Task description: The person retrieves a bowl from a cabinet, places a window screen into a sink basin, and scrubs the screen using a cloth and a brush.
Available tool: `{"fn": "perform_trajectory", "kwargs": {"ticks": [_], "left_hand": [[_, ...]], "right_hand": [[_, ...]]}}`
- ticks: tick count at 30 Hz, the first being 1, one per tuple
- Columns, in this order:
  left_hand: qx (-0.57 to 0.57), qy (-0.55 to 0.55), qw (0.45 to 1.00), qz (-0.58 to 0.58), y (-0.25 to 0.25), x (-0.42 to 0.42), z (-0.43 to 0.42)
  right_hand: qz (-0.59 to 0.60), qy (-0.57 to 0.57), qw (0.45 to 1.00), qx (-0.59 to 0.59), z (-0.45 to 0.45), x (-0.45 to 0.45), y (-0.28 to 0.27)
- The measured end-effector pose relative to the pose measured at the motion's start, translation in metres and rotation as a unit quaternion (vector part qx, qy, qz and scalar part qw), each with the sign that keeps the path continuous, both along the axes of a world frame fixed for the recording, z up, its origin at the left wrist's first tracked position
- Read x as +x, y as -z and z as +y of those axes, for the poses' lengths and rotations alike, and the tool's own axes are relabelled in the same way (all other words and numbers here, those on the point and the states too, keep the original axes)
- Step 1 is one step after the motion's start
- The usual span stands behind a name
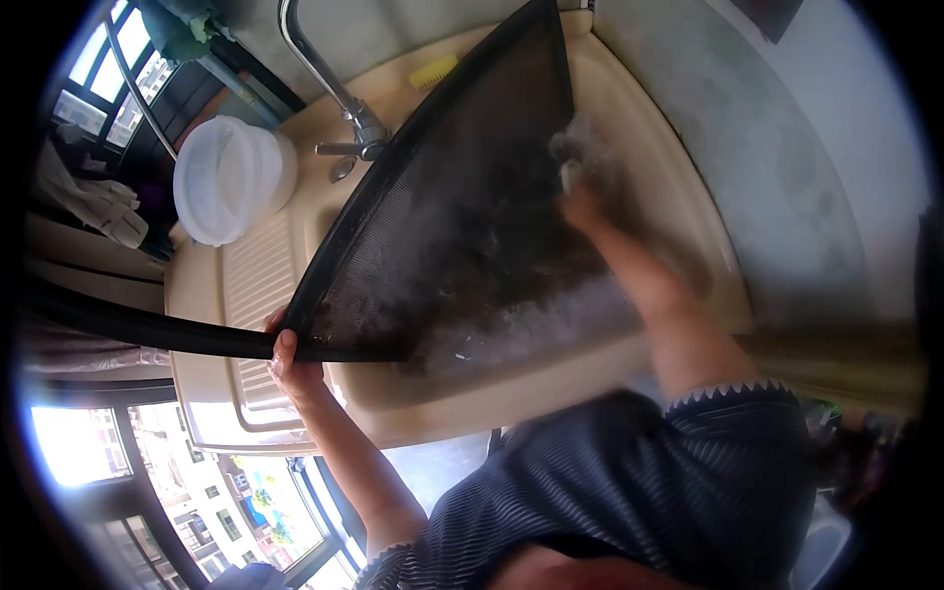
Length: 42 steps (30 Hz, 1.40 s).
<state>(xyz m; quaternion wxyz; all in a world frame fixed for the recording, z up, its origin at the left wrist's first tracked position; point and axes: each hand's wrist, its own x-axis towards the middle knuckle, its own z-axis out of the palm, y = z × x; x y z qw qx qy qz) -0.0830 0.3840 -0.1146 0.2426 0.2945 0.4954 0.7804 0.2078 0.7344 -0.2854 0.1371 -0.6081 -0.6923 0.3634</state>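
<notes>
A dark mesh screen [433,197] with a black frame leans in the beige sink [678,187], its lower part among water and suds. At the near left corner, my left hand [297,366] is closed around the black frame, thumb on top. My right hand [582,206] is over the right part of the mesh, its fingers closed on a small pale object [570,175]. Haze and blur hide that object's kind and the fingertips. From the gripped corner, a long black strip [167,326] runs out to the left.
A chrome faucet [364,123] rises behind the screen, close to its frame. A white plastic bucket [231,182] stands on the left by the ribbed drainboard [261,285]. On the sink's back ledge lies a yellow brush [433,73]. Windows are at the left.
</notes>
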Motion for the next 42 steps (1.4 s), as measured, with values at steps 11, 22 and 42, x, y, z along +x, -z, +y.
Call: {"fn": "perform_trajectory", "kwargs": {"ticks": [11,22,42], "left_hand": [[0.02,0.023,0.999,-0.027,-0.002,0.004,-0.002],[0.03,0.015,0.999,-0.024,-0.003,0.005,-0.007],[0.003,0.03,0.999,-0.041,-0.003,-0.001,-0.004]], "right_hand": [[0.276,0.064,0.916,0.284,0.095,-0.081,-0.084],[0.39,0.105,0.878,0.257,0.107,-0.086,-0.147],[0.337,0.092,0.92,0.177,0.079,-0.07,-0.18]]}}
